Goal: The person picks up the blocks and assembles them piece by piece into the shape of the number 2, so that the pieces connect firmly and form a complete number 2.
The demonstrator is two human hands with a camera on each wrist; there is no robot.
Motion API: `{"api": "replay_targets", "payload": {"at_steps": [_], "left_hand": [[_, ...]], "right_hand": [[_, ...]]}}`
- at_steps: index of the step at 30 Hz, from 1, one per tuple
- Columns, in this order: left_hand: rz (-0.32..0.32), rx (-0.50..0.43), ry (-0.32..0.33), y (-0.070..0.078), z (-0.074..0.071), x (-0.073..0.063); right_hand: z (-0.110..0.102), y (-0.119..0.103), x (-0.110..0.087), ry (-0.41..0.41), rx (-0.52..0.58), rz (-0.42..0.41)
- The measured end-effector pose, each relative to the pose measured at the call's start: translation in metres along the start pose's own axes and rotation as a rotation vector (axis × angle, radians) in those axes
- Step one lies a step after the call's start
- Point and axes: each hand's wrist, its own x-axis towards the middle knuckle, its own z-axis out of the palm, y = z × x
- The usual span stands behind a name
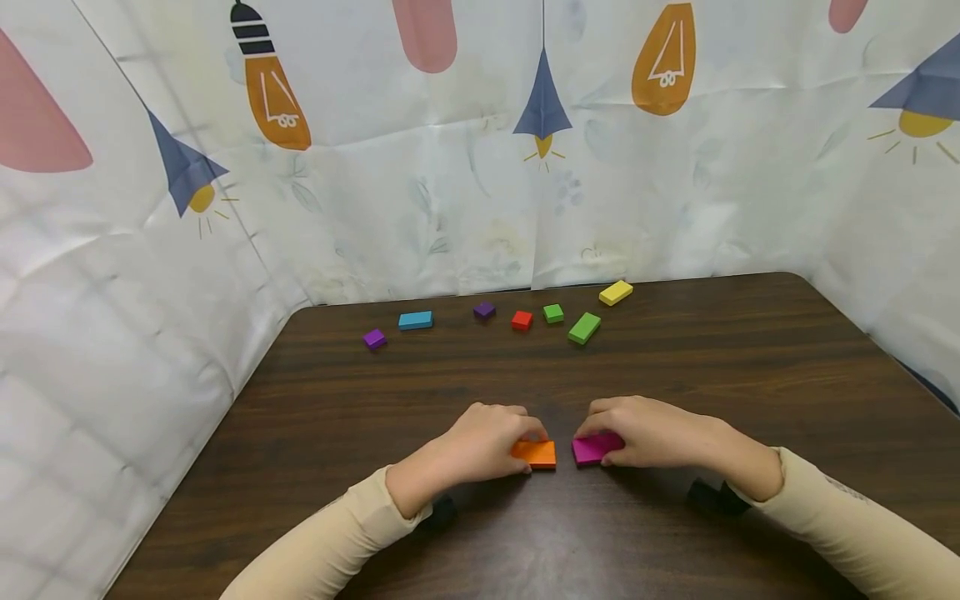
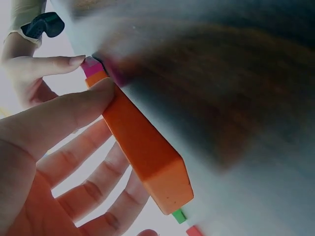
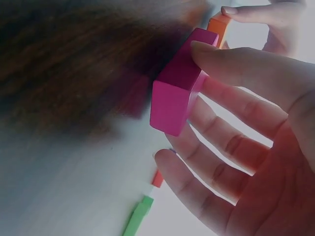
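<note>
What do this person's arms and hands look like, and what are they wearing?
The left sleeve and right sleeve are long and cream-coloured; the right bears a small dark marking near its cuff. The left hand and right hand wear no gloves. A small black device, probably a camera, shows by each wrist.

A dark, wood-grained tabletop (image 1: 712, 358) carries an orange block (image 1: 538, 454) and a magenta block (image 1: 592, 448) near its middle. Outward from them: purple block (image 1: 375, 339) toward ten o'clock, blue block (image 1: 416, 321) past ten, dark-purple block (image 1: 484, 311) at eleven, red block (image 1: 522, 321) before twelve, small green block (image 1: 553, 314) at twelve, longer green block (image 1: 584, 329) and yellow block (image 1: 616, 293) just past.
</note>
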Motion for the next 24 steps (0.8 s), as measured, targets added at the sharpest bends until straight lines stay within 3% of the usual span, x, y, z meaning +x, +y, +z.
{"api": "replay_targets", "payload": {"at_steps": [24], "left_hand": [[-0.003,0.02,-0.037,0.004,0.0,0.005]], "right_hand": [[0.004,-0.002,0.012,-0.025,0.013,0.0]]}}
